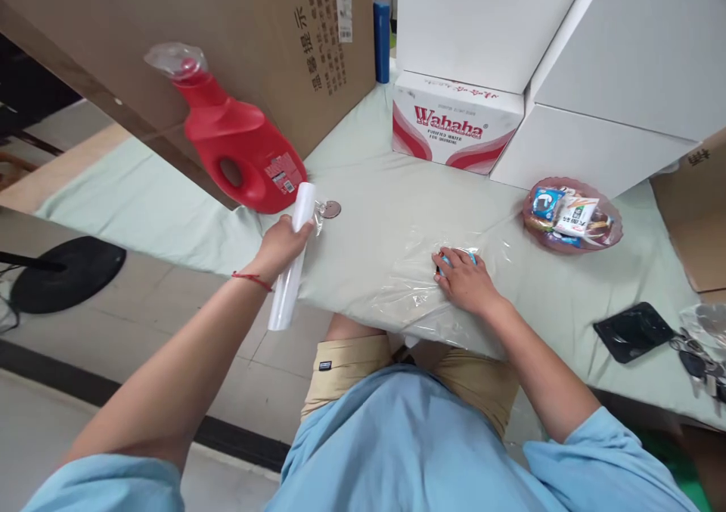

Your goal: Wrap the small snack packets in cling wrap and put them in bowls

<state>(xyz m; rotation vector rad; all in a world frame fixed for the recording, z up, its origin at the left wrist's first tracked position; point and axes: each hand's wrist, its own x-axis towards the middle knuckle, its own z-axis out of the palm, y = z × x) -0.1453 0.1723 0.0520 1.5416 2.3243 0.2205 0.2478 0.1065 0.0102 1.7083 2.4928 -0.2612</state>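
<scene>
My left hand grips a white roll of cling film, held slanted over the table's near edge. A clear sheet of film stretches from the roll across the pale green tablecloth and hangs over the front edge. My right hand presses down on the film, fingers over a small blue object that is mostly hidden beneath it. A small round metal piece lies just beyond the roll's top end.
A red detergent jug with film over its cap leans against a big cardboard box. A Wahaha carton and white boxes stand behind. A snack bowl, black pad and keys sit right.
</scene>
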